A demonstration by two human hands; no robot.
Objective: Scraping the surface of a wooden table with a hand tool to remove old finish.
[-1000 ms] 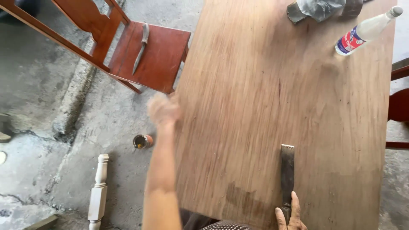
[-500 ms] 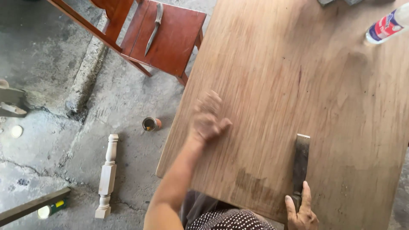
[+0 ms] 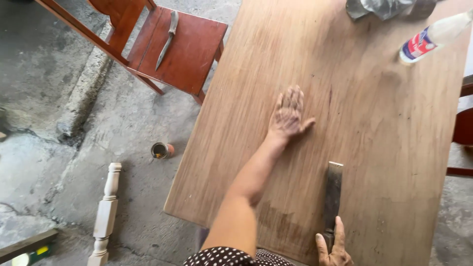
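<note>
My left hand (image 3: 288, 114) lies flat, fingers together, palm down on the middle of a large bare wooden board (image 3: 354, 83). My right hand (image 3: 333, 244) is at the near edge, fingers wrapped on the handle of a flat metal scraper (image 3: 333, 194) whose blade lies on the wood and points away from me. A darker patch of wood lies just left of the scraper near the board's edge.
A white plastic bottle (image 3: 431, 37) with a coloured label lies at the far right of the board, beside a grey crumpled cloth (image 3: 377, 7). A red wooden chair (image 3: 182, 47) carrying a long blade (image 3: 166, 39) stands at left. A small tin (image 3: 161, 150) and a turned white leg (image 3: 105, 214) lie on the concrete floor.
My left hand has moved from the board's left edge onto its middle, sliding farther away from me across the wood. The right hand and scraper stay in place.
</note>
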